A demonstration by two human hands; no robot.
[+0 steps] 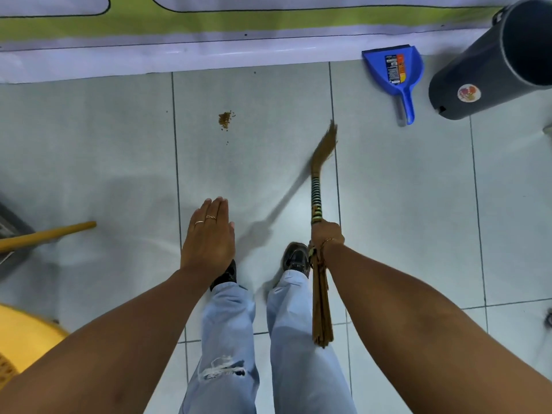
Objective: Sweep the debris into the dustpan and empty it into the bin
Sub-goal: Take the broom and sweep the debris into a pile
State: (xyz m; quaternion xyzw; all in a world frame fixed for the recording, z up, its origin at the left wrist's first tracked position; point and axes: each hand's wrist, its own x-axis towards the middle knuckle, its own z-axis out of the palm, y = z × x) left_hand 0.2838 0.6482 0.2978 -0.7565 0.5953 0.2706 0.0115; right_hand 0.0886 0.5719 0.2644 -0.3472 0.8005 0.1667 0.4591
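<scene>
A small pile of brown debris [224,118] lies on the pale tiled floor ahead of me, with a few specks just below it. My right hand [326,234] grips a straw broom [317,186] by its banded handle; the bristle tip points up toward the far wall, to the right of the debris and apart from it. My left hand [209,239] hovers flat, fingers together, holding nothing. A blue dustpan [394,70] lies by the wall at the upper right. Next to it stands a dark grey bin [490,73].
A white, green-banded sheet [179,40] runs along the far edge of the floor. A yellow wooden stick [44,236] juts in from the left. A yellow plastic object [21,339] sits at the lower left. My shoes and jeans are below my hands.
</scene>
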